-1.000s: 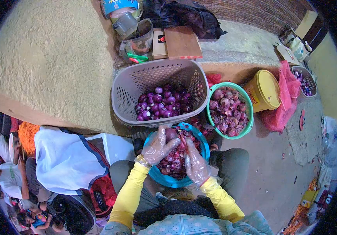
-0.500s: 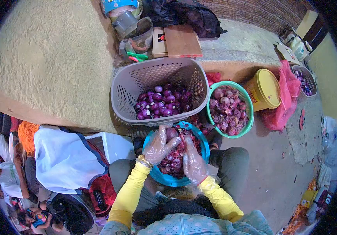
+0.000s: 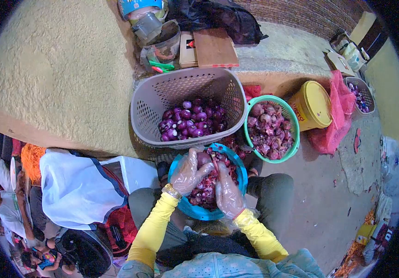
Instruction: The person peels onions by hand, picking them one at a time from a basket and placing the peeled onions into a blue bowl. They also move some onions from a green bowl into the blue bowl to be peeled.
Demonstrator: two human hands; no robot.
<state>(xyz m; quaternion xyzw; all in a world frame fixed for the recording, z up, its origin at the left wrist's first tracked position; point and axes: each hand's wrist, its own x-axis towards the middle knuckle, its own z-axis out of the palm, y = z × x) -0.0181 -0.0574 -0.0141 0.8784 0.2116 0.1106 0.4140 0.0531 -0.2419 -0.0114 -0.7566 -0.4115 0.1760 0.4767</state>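
My left hand (image 3: 186,173), in a clear plastic glove, is closed around a red onion (image 3: 203,159) over the blue basin (image 3: 243,175). Close beside it, my gloved right hand (image 3: 230,193) has its fingers pressed together near the onion. Something thin and reddish shows at its fingertips, too small to name. Loose onion skins (image 3: 204,197) fill much of the basin between my knees. Just beyond my hands stands a grey-brown basket (image 3: 155,88) with shiny peeled onions (image 3: 192,121) in it. A green basket (image 3: 296,134) of dry-skinned onions (image 3: 269,132) is at its right.
A yellow lidded bucket (image 3: 317,105) and a pink mesh bag (image 3: 337,127) stand right of the green basket. Wooden boards (image 3: 215,48) lie on the ledge behind. At left are a white cloth (image 3: 79,185), a black bag (image 3: 86,252) and other people (image 3: 16,211).
Both hands stay nearly in place around the onion, with only slight finger shifts. The whole view has shifted very slightly.
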